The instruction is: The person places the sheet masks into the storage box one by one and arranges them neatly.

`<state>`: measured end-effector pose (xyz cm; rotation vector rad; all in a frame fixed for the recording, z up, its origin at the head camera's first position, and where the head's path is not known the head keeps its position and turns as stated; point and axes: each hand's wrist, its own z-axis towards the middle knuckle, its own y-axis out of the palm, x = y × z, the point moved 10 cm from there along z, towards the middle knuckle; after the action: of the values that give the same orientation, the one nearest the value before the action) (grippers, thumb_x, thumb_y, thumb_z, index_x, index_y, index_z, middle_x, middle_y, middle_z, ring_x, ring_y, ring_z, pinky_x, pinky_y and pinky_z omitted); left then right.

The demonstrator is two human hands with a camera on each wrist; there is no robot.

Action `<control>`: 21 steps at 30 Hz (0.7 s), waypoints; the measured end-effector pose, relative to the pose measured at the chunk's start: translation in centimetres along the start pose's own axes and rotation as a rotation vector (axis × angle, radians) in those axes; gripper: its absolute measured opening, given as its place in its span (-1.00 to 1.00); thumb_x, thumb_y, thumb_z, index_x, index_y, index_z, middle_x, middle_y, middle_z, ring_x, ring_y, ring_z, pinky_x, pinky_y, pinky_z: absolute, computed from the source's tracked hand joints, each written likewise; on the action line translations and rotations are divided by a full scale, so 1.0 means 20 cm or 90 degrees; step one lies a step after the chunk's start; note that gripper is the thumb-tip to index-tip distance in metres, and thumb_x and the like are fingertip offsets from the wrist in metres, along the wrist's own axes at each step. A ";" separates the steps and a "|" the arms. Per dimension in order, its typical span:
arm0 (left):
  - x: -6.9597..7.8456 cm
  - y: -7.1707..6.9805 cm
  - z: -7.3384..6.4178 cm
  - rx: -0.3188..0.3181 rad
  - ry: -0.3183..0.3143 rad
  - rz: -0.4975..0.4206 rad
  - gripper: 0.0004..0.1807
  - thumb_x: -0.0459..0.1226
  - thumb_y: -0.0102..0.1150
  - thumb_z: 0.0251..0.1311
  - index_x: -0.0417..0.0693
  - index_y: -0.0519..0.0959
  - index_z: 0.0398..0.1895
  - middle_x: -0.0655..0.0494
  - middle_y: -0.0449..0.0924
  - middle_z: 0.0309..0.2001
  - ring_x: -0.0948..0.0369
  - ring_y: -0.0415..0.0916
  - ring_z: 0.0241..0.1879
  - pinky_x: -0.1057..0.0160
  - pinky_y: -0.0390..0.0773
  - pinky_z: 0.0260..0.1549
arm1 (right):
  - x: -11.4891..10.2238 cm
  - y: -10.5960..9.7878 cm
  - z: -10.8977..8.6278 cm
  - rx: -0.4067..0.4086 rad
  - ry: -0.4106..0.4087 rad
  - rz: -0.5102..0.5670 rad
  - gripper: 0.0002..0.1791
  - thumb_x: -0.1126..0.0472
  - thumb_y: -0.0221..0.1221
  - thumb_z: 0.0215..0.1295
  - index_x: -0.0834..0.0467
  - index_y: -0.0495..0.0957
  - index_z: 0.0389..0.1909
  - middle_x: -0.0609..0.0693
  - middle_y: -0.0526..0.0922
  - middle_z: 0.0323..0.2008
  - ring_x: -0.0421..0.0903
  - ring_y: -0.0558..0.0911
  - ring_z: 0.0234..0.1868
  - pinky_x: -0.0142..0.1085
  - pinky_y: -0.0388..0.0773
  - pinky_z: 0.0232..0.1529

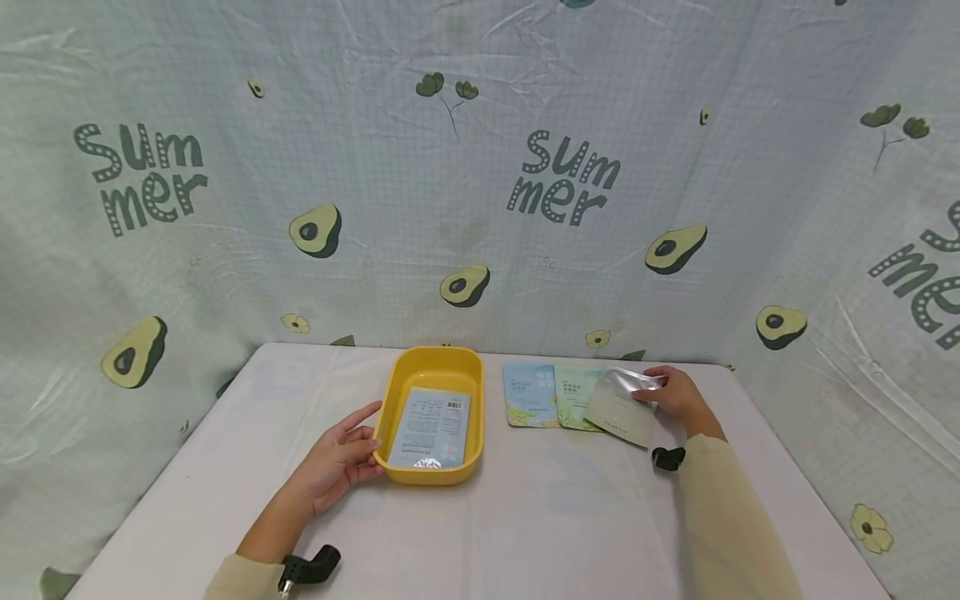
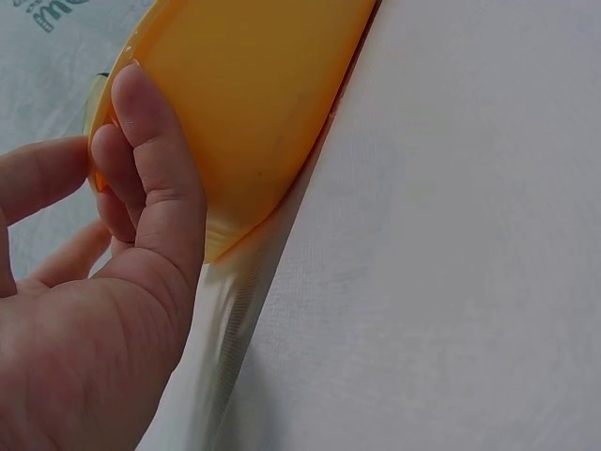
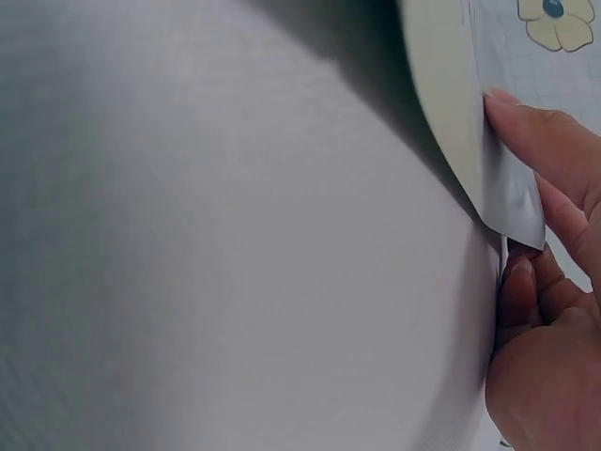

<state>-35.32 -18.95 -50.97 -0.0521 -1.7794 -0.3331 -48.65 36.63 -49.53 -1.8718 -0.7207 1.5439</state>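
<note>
At the left side of a yellow plastic tray (image 1: 442, 477), my left hand (image 1: 341, 462) grips the rim. The left wrist view shows the thumb against the outer wall of the tray (image 2: 254, 103) and other fingers at the rim. Inside the tray lies a pale blue flat packet (image 1: 431, 429) with printed text and a barcode. My right hand (image 1: 675, 396) pinches the upper right corner of a silvery beige packet (image 1: 618, 412). That packet (image 3: 446, 103) is tilted, with its near part raised off the table in the right wrist view.
A blue packet (image 1: 530, 393) and a green packet (image 1: 573, 398) lie side by side right of the tray; the silvery one partly covers the green one. The white table (image 1: 555, 533) meets a hanging patterned cloth (image 1: 375, 292) at the back and sides.
</note>
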 end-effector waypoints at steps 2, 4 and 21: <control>0.00 0.00 0.00 0.000 -0.001 0.001 -0.20 -0.40 0.06 0.46 0.07 0.00 0.66 0.05 0.42 -0.06 0.24 0.55 -0.32 0.27 0.74 -0.16 | 0.01 0.00 -0.01 -0.005 0.004 0.007 -0.27 0.10 0.37 0.30 0.32 0.35 0.39 0.38 0.40 0.22 0.21 0.40 0.10 0.06 0.42 0.18; 0.00 0.00 0.00 0.001 -0.002 0.000 -0.20 -0.40 0.07 0.46 0.07 0.00 0.66 0.05 0.43 -0.05 0.24 0.55 -0.32 0.27 0.74 -0.16 | 0.01 0.01 -0.01 -0.005 0.004 0.012 -0.26 0.09 0.37 0.31 0.32 0.35 0.40 0.39 0.40 0.23 0.22 0.40 0.10 0.07 0.42 0.18; -0.01 -0.01 0.01 0.020 -0.014 -0.002 -0.21 -0.39 0.09 0.45 0.14 0.04 0.65 0.03 0.43 -0.02 0.21 0.55 -0.30 0.25 0.74 -0.14 | -0.01 -0.01 -0.03 0.036 -0.020 0.031 -0.29 0.13 0.40 0.28 0.31 0.40 0.36 0.32 0.44 0.15 0.17 0.39 0.05 -0.03 0.41 0.08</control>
<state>-35.43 -19.09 -51.32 -0.0319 -1.8067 -0.3079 -48.17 36.60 -49.25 -1.8409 -0.6429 1.6109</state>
